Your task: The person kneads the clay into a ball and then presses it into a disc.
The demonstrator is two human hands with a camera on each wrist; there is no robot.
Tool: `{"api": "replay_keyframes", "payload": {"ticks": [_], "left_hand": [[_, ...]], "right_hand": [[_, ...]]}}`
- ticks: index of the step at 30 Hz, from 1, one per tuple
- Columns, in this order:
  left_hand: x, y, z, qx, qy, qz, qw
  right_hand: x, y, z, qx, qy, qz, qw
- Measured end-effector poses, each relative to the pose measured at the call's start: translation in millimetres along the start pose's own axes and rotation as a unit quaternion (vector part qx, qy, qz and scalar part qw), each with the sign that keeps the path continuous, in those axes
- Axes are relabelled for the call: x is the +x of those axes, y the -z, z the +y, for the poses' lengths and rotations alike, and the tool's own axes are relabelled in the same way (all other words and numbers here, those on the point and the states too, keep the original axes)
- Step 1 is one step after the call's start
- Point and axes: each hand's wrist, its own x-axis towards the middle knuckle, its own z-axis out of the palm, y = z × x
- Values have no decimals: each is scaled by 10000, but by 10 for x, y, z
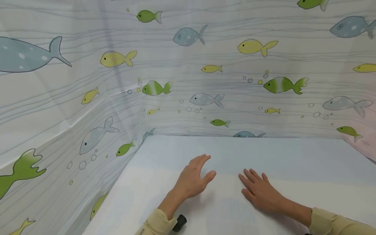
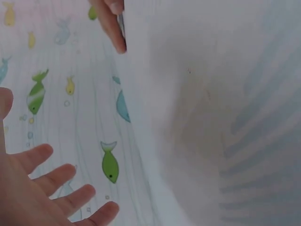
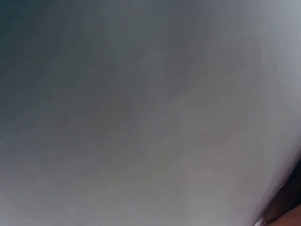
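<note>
My left hand (image 1: pixel 192 179) hovers over the white and pale-blue table (image 1: pixel 223 153), fingers spread and slightly bent, holding nothing. The left wrist view shows its palm and fingers (image 2: pixel 66 179) apart from the surface. To its right, my right hand (image 1: pixel 259 192) lies palm down on the tabletop with its fingers extended. Part of that hand (image 2: pixel 112 23) also appears at the top of the left wrist view. The right wrist view is mostly a blurred grey surface, with a sliver of skin in the lower right corner.
A fish-printed curtain (image 1: pixel 176 65) hangs behind the table and along its left side. A black cylindrical piece (image 1: pixel 180 223) sits at the left wrist. Pale sleeves (image 1: pixel 332 222) cover the forearms. Pinkish cloth (image 1: pixel 365 137) shows at the right edge.
</note>
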Motion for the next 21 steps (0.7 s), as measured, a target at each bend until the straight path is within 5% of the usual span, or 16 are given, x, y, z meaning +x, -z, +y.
{"api": "replay_keyframes", "payload": {"ticks": [21], "left_hand": [[18,368,-177,1866,-91,-227,9821]], "right_hand": [[-29,-12,28,363,219,9,9991]]}}
